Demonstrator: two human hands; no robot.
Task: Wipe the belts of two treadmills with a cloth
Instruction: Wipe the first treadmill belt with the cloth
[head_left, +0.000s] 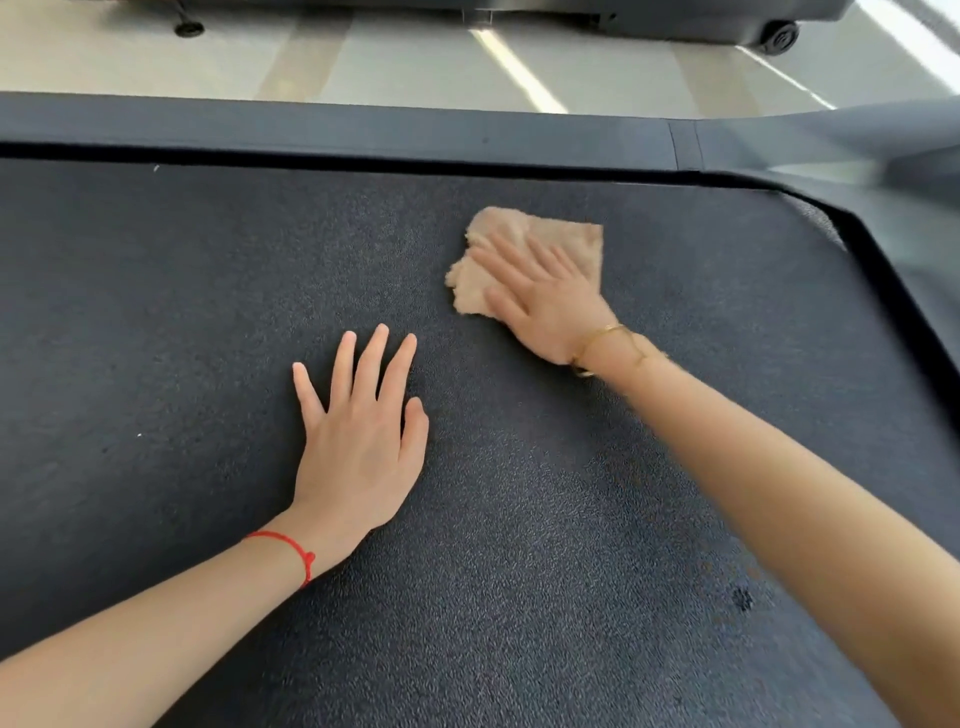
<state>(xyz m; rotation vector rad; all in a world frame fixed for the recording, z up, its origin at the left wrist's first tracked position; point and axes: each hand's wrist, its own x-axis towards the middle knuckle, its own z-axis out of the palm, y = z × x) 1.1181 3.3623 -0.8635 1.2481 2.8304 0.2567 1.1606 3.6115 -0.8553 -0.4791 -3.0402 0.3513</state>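
tan cloth on dark treadmill belt

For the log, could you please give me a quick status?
Right hand flat on cloth, pressing it to belt. Left hand flat on belt. Nothing in the way.

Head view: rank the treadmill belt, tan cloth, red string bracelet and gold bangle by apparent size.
1. treadmill belt
2. tan cloth, partly hidden under the right hand
3. red string bracelet and gold bangle: too alike to rank.
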